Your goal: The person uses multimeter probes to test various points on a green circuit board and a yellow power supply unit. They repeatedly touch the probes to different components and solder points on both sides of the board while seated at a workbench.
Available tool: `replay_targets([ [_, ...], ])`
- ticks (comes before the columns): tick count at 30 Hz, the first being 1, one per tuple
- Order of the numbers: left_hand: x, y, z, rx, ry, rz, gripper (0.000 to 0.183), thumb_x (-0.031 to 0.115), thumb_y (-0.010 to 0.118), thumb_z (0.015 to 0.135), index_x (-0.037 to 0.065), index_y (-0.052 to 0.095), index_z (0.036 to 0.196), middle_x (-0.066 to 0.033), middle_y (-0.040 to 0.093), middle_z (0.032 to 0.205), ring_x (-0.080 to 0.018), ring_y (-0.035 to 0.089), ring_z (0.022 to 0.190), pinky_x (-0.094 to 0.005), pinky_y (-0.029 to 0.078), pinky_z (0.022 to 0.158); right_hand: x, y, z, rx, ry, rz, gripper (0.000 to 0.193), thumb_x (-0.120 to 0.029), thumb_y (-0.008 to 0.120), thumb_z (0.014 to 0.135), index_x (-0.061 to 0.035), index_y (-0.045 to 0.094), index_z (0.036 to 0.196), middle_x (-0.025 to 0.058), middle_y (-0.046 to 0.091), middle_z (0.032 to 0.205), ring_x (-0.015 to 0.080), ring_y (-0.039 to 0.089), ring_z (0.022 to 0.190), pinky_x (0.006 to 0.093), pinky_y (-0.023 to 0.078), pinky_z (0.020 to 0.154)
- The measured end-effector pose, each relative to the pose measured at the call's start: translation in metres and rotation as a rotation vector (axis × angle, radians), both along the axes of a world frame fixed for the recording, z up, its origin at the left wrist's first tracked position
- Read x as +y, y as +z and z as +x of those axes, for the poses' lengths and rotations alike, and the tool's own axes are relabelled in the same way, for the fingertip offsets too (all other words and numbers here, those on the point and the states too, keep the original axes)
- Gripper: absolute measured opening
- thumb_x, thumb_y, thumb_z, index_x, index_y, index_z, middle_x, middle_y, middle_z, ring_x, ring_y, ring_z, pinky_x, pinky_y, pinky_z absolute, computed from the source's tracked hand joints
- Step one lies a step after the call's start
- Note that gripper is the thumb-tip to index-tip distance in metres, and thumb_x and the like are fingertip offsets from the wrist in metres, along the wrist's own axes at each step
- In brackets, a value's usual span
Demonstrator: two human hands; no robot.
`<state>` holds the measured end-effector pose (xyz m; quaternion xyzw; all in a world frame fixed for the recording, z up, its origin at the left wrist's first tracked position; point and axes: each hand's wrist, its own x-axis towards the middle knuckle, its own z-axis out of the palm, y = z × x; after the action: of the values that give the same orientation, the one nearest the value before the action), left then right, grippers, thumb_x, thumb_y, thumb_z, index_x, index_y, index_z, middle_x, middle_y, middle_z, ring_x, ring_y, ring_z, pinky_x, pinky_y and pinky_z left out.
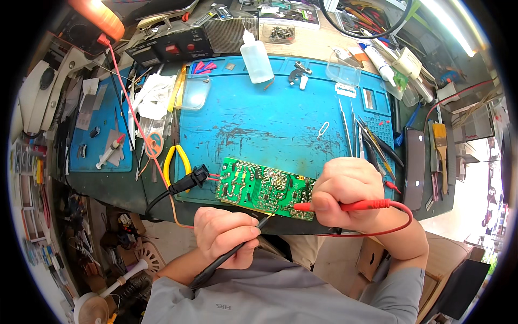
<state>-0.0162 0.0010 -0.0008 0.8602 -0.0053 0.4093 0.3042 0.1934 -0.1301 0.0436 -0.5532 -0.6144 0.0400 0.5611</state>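
A green circuit board lies solder side up at the near edge of the blue work mat. My left hand is closed around a black test probe, its thin tip at the board's near edge. In my right hand is a red test probe, pointing left with its tip end over the board's right part. A red lead loops from its back end past my wrist. At the board's left end, short pinkish wires run to a black power plug on a black cord.
Yellow-handled pliers lie left of the board. Tweezers and other hand tools lie to the right. A white squeeze bottle and a small clear box are at the back. A red lead crosses the left side.
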Motion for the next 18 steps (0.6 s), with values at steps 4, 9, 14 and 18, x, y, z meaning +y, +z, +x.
replay_targets([
  [4,-0.0008,0.0004,0.0008,0.002,0.002,0.008,0.011,0.019,0.067,0.092,0.014,0.064,0.100,0.0021,0.069,0.094,-0.0148,0.058,0.075,-0.0288,0.041,0.070,-0.0006,-0.0011,0.0004,0.004,-0.005,0.004,0.025,0.002,0.074,0.075,-0.0074,0.054,0.062,0.0037,0.043,0.054,0.0204,0.045,0.042,0.0325,0.032,0.040],
  [9,-0.0026,-0.0006,0.0027,0.000,0.000,-0.003,0.011,0.019,0.067,0.091,0.014,0.064,0.100,0.0018,0.069,0.094,-0.0148,0.058,0.074,-0.0289,0.041,0.069,-0.0026,-0.0006,0.0026,0.002,0.002,-0.005,0.025,0.002,0.074,0.075,-0.0072,0.054,0.062,0.0041,0.044,0.054,0.0207,0.045,0.043,0.0328,0.032,0.041],
  [14,0.0003,0.0040,0.0040,-0.005,-0.042,-0.026,0.016,0.014,0.071,0.086,0.013,0.065,0.101,0.0000,0.069,0.094,-0.0166,0.062,0.073,-0.0292,0.044,0.063,-0.0019,0.0055,0.0041,-0.034,0.018,-0.035,0.021,0.002,0.073,0.075,-0.0071,0.057,0.064,0.0048,0.051,0.055,0.0208,0.048,0.043,0.0326,0.035,0.041],
  [18,0.0016,0.0048,0.0048,-0.023,-0.042,-0.020,0.022,0.009,0.074,0.081,0.013,0.066,0.101,-0.0001,0.070,0.097,-0.0170,0.063,0.072,-0.0295,0.045,0.063,-0.0055,0.0038,0.0055,-0.063,0.006,-0.029,0.019,0.000,0.071,0.077,-0.0074,0.058,0.065,0.0043,0.055,0.056,0.0198,0.051,0.044,0.0311,0.037,0.041],
])
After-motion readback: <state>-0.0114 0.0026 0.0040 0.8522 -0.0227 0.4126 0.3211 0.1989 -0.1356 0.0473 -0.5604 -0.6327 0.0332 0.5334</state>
